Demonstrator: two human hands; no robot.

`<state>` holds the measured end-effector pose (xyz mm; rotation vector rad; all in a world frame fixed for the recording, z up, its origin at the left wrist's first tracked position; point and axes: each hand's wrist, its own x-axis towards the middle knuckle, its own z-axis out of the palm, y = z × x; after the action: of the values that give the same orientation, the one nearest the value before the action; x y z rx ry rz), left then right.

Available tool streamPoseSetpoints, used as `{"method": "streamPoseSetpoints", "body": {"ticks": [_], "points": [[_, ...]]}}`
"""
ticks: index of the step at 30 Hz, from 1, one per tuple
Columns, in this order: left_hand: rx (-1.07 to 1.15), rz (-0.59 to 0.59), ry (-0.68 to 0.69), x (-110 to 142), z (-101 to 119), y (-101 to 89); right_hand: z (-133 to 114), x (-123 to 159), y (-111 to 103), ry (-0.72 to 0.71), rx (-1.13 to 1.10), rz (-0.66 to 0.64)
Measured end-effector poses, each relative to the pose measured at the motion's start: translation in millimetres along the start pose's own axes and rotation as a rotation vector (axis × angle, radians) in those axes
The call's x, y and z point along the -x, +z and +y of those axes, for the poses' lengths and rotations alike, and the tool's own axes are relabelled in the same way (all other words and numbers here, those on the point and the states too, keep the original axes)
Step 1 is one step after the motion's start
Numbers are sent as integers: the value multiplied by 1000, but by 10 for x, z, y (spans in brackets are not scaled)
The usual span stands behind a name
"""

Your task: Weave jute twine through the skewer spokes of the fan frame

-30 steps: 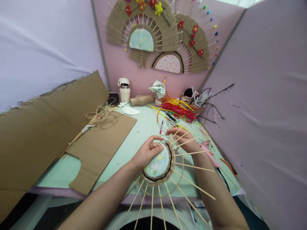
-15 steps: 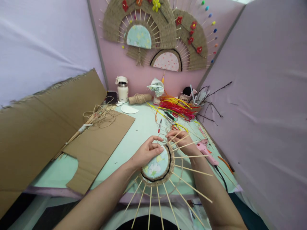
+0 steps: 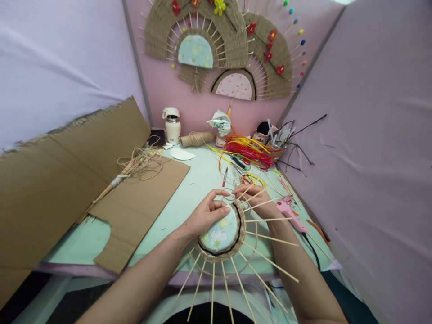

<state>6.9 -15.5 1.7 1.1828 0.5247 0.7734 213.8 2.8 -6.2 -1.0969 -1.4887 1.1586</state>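
Note:
A half-made fan (image 3: 221, 234) lies at the table's front edge: a floral fabric centre, a black cord border, a ring of woven jute and several thin wooden skewers (image 3: 270, 238) radiating outward. My left hand (image 3: 205, 213) grips the fan's top left edge, thumb on the fabric. My right hand (image 3: 258, 198) sits behind the upper skewers with fingers pinched on a thin jute strand (image 3: 232, 194) near the weave. Part of the right hand is hidden by the skewers.
Large cardboard sheets (image 3: 135, 198) cover the left of the mint table (image 3: 199, 180). A pink glue gun (image 3: 290, 213) lies right of the fan. Behind stand a white cup (image 3: 172, 125), a jute spool (image 3: 196, 138), coloured strips (image 3: 249, 153), a red pen (image 3: 224, 176). Finished fans (image 3: 216, 49) hang on the wall.
The view has tilted slightly, so everything sits a little higher up the wall side. Both hands stay on the fan; the right hand has shifted only slightly among the upper skewers.

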Motion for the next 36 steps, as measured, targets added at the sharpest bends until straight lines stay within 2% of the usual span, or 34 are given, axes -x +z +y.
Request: {"method": "streamPoseSetpoints", "body": {"ticks": [5,10,16,22,26,36], "points": [[-66,-1,75,15,29,31,-29,13,3,37,-4,-12],[-197,54,145,9,-4,26,-122,40,42,74,9,-27],[-281,101,163,-1,-32,9,-121,52,41,5,-14,-65],[-334,110,175,4,-16,7,-128,60,9,-120,97,-103],[-355,109,171,7,-10,8,-157,59,14,-166,92,-126],[-364,110,178,4,-15,1,-125,74,30,-159,71,-101]]}}
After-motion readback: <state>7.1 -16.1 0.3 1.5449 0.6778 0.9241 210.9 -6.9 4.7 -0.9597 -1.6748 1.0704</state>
